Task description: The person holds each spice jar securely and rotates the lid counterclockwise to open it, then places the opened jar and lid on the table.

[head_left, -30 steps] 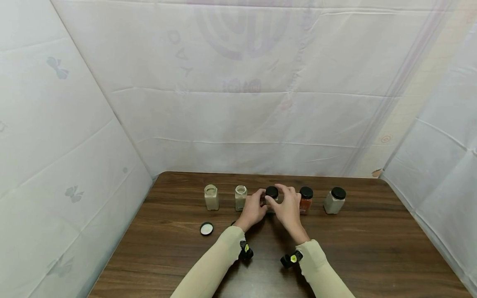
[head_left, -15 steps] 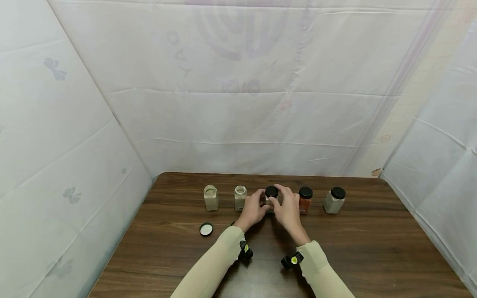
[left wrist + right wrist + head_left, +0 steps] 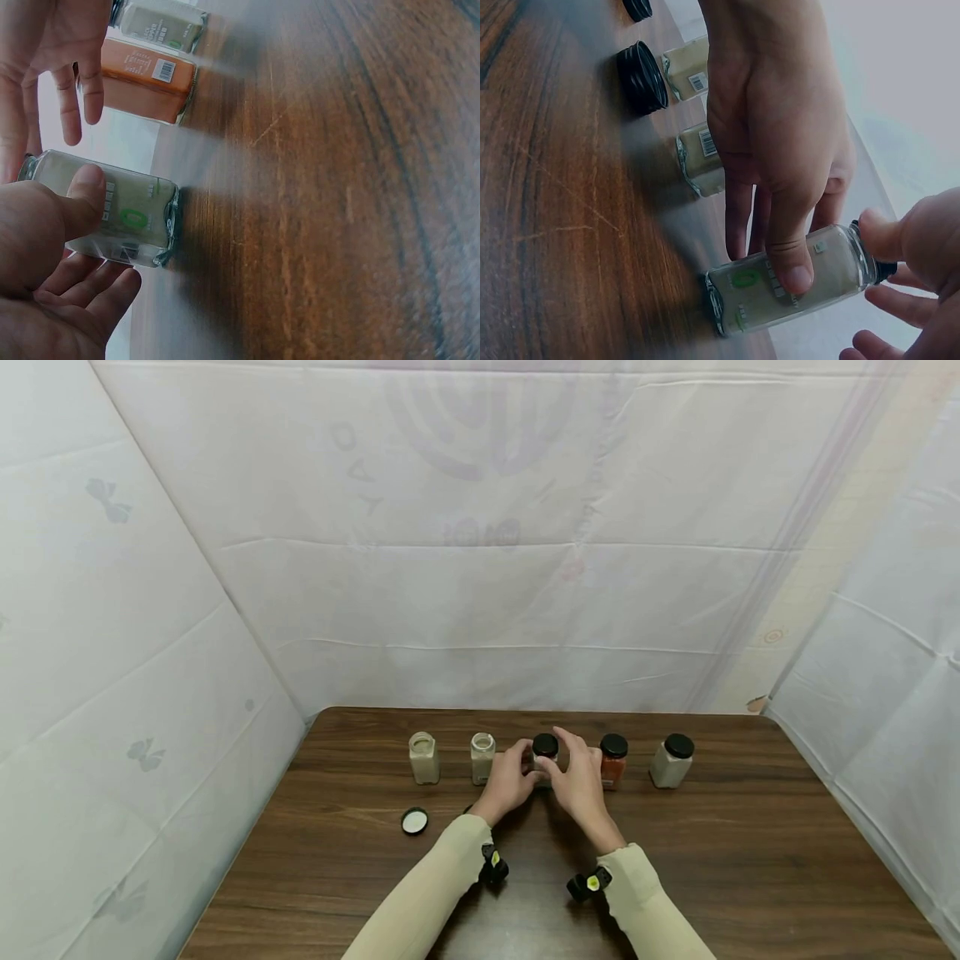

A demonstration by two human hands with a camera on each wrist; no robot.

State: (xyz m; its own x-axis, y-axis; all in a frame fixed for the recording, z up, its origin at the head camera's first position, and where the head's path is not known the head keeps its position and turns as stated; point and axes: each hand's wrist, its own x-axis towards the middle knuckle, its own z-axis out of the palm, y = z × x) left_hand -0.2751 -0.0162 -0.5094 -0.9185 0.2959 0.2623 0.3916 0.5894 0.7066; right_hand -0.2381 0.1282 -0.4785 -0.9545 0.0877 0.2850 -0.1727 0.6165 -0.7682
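Observation:
A square glass jar (image 3: 139,199) of pale powder, with a black screw lid (image 3: 545,745), stands upright on the table between my two hands. My left hand (image 3: 510,785) grips its body, thumb (image 3: 791,266) across the label and fingers round the far side. At the top, my right hand (image 3: 581,781) holds the lid between thumb (image 3: 881,236) and fingers. The lid is on the jar's neck. In the left wrist view, much of the lid is hidden by the hands.
To the left stand two lidless jars of pale powder, one outer (image 3: 425,762) and one nearer (image 3: 482,762). A removed lid (image 3: 414,821) lies before them; another lid (image 3: 637,9) is mostly hidden in the head view. Rightward are a lidded orange-red jar (image 3: 613,764) and a lidded pale jar (image 3: 671,764).
My right thumb and fingers have shifted slightly around the lid. The left hand keeps its grip on the jar, which stays in place.

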